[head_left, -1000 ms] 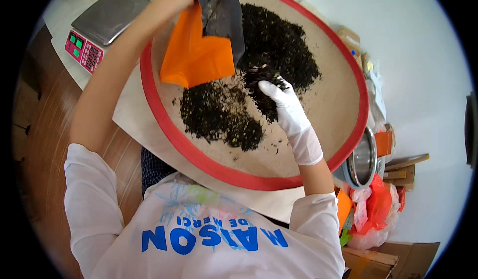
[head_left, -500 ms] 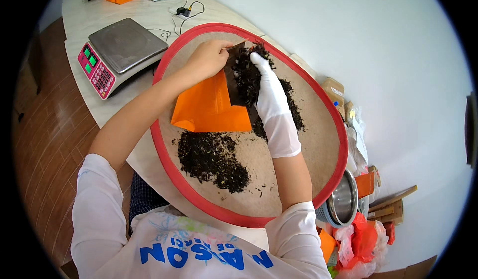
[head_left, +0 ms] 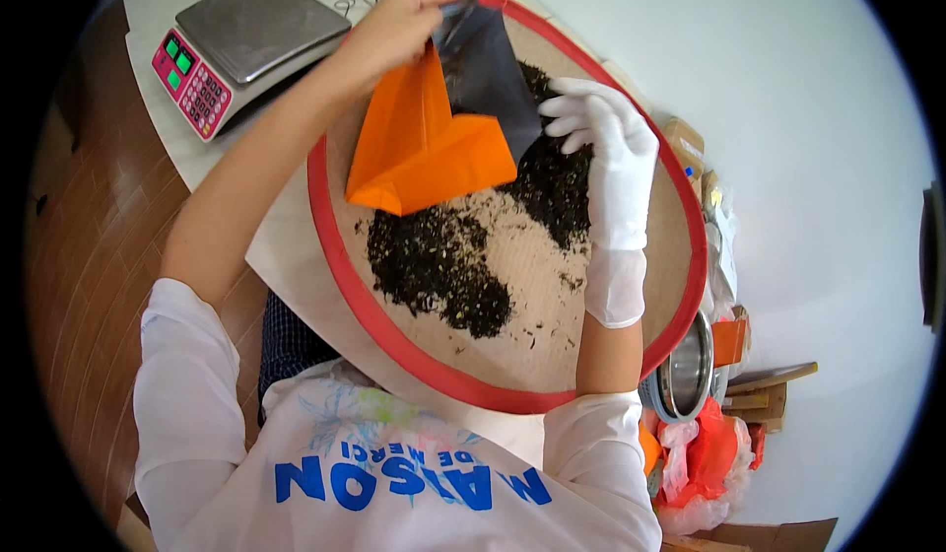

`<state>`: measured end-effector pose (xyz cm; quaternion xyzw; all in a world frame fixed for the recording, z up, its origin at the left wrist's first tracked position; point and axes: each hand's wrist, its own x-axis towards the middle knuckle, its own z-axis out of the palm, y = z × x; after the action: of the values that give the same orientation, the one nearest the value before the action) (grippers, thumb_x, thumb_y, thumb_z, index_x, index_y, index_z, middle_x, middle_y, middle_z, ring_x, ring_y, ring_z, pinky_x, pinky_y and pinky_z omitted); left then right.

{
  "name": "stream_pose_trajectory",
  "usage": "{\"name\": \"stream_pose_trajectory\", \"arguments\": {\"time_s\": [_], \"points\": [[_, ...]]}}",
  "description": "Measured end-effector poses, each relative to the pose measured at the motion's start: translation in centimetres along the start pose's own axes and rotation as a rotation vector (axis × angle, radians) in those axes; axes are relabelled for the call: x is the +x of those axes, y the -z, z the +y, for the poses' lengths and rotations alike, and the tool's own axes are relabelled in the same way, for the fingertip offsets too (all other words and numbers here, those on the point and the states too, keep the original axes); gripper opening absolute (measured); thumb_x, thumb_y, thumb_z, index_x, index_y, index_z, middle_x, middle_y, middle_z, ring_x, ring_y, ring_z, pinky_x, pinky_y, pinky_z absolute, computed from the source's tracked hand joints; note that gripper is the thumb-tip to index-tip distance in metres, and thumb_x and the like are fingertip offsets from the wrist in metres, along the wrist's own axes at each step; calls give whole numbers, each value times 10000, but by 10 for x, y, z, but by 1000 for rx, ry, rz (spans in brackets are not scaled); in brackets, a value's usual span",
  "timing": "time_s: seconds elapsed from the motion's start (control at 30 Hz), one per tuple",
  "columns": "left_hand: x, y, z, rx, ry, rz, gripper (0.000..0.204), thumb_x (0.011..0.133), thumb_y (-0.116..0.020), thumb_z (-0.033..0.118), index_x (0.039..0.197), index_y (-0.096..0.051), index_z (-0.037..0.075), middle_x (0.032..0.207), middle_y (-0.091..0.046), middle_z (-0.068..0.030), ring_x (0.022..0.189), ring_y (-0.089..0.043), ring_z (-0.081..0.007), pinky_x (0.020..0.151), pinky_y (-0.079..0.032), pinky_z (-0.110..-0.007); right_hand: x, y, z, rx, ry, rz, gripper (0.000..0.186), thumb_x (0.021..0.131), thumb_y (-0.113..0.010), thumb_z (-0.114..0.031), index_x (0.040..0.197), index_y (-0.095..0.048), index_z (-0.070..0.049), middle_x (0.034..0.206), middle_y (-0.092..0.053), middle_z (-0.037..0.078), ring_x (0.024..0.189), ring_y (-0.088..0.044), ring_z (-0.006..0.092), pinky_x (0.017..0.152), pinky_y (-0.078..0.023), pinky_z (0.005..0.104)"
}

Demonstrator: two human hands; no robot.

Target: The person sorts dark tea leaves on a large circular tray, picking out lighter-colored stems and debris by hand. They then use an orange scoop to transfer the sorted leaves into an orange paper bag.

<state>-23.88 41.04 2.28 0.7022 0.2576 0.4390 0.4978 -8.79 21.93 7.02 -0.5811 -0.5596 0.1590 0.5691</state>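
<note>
Above red-rimmed tray (head_left: 493,363): left hand (head_left: 402,30) pinching orange bag (head_left: 402,143); right hand (head_left: 616,148) spread beside.

I log from afar: one white shirt (head_left: 394,527), loose elbow-length sleeves (head_left: 187,384); bold blue lettering (head_left: 357,483) across the front, pale blue and green print (head_left: 379,401) beside it; right hand (head_left: 619,143), white glove (head_left: 621,202), long cuff (head_left: 615,291); left hand (head_left: 399,28), bare; dark checked trousers (head_left: 288,355).

Bright, diffuse light; the smooth white wall (head_left: 798,177) at right is palest, the brown wooden floor (head_left: 103,256) at left dimmer. Soft sheen marks the orange, dark-lined pouch (head_left: 443,158). Fisheye distortion bends outer edges.
</note>
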Motion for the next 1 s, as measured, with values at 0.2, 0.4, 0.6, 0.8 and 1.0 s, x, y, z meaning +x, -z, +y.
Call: {"name": "stream_pose_trajectory", "arguments": {"time_s": [0.2,0.4,0.6,0.8,1.0], "points": [[-4,20,13,-278,6,9,389,925,-435,100,1270,-614,81,670,-585,61,460,-398,-24,404,-263,-175,-61,-5,162,-304,-218,-59,315,972,-560,-193,1234,-609,-25,1174,-655,109,1041,-619,191,933,-485,303],[-4,43,8,-273,1,83,403,912,-435,92,1277,-606,86,638,-547,71,438,-353,-19,374,-227,-175,-109,-53,225,-391,-27,-457,677,984,-412,-516,1484,-320,-69,1511,-349,183,1426,-267,337,1177,-134,461],[-9,43,9,-318,40,66,400,922,-444,99,1295,-588,95,619,-519,74,429,-344,-19,374,-220,-168,-97,-81,184,-285,108,-426,421,967,-531,-265,1300,-533,-6,1330,-538,206,1249,-487,360,1078,-362,400],[-8,47,9,-373,24,47,398,922,-444,94,1294,-585,78,632,-545,61,423,-360,-19,375,-236,-170,-57,-98,242,-332,169,-412,420,999,-458,-289,1321,-538,-31,1403,-494,183,1337,-415,335,1126,-299,390],[-18,63,18,-256,63,123,392,913,-451,106,1271,-601,47,636,-556,59,449,-437,-23,417,-322,-172,-107,-64,166,16,-138,-656,450,1029,-391,-345,1309,-572,-41,1415,-500,142,1367,-391,282,1148,-259,382]]}}
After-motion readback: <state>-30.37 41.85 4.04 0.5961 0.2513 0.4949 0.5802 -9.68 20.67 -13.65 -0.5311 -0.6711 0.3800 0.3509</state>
